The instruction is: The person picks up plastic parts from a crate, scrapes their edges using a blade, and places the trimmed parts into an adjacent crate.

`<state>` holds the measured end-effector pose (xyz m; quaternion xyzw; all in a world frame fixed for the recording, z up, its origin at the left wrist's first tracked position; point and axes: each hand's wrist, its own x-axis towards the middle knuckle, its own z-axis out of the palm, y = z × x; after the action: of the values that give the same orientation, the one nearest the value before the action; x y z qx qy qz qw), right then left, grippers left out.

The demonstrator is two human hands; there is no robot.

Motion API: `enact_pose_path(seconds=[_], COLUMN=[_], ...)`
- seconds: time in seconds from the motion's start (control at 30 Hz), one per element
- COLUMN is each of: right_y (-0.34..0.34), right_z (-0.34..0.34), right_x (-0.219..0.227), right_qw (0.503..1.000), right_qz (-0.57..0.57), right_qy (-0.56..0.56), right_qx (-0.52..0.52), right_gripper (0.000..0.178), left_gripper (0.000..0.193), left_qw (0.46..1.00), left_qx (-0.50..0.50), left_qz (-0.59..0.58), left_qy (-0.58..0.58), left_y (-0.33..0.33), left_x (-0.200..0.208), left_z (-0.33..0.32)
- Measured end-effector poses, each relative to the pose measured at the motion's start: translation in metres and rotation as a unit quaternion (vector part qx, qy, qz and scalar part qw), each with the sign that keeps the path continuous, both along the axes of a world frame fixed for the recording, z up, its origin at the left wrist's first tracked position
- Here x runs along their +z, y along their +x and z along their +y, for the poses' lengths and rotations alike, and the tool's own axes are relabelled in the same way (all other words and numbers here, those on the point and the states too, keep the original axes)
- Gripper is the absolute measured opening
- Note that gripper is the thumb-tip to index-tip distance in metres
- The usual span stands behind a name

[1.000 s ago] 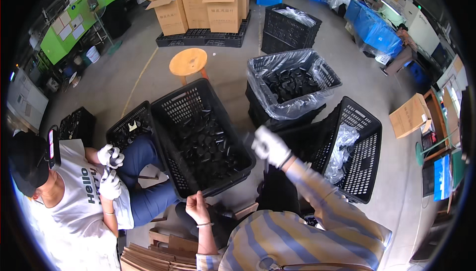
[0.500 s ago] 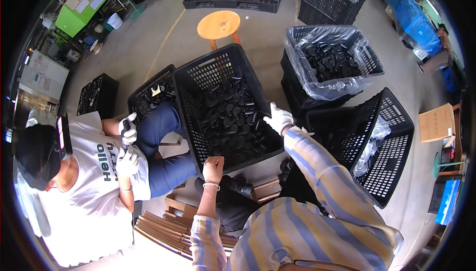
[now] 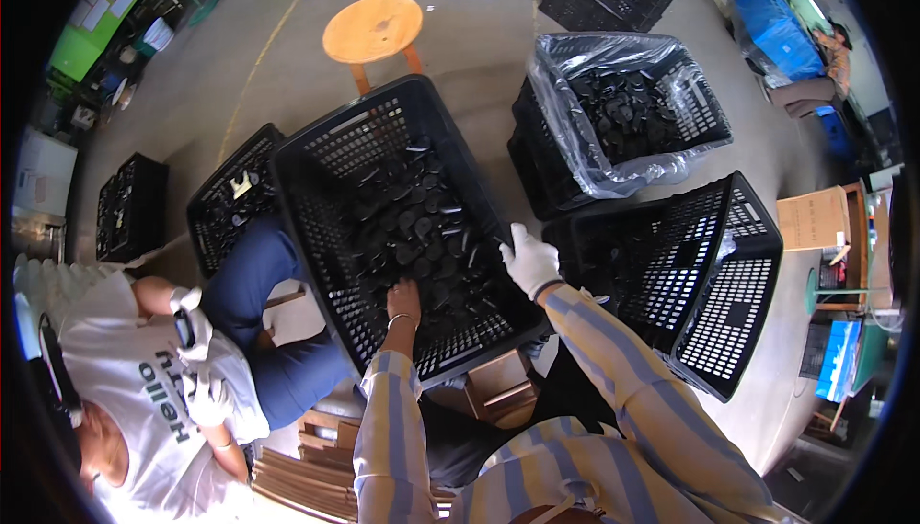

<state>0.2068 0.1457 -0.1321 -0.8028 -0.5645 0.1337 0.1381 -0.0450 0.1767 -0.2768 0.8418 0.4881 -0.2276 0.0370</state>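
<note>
A large black perforated basket (image 3: pixel 446 155) holds a heap of small black plastic parts (image 3: pixel 419 227), some with round disc ends. My bare left hand (image 3: pixel 403 301), a bracelet on its wrist, reaches in and touches the heap near the basket's near end. Its fingertips are hidden among the parts. My right hand (image 3: pixel 530 261) wears a white glove and is at the basket's right rim. Its fingers are bent together, and a thin dark piece shows by the fingertips, too unclear to name.
On the left a seated co-worker's gloved hands (image 3: pixel 203 398) hold a dark part. A smaller basket (image 3: pixel 213 200) stands by that person's knees. To my right are a plastic-lined basket of black parts (image 3: pixel 704 117) and a tilted basket (image 3: pixel 738 308). Beyond stands a round wooden stool (image 3: pixel 372 29).
My left hand has moved from the near rim into the heap of parts. My right hand stays by the right rim, slightly lower. The whole view has shifted.
</note>
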Motion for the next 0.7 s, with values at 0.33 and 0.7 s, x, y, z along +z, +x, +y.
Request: enact_pose_path(seconds=[0.33,0.7], right_y=[0.004,0.008], right_z=[-0.003,0.008], right_x=[-0.006,0.004], right_qw=[1.000,0.997], right_qz=[0.016,-0.020], right_qy=[0.023,-0.056], right_qx=[0.001,0.043], right_gripper=[0.032,0.033], left_gripper=[0.032,0.021], left_qw=[0.993,0.217], left_qx=[0.070,0.478], left_qz=[-0.082,-0.742], left_qy=[0.043,-0.418], left_y=[0.000,-0.005], left_x=[0.014,0.188], left_z=[-0.004,-0.081])
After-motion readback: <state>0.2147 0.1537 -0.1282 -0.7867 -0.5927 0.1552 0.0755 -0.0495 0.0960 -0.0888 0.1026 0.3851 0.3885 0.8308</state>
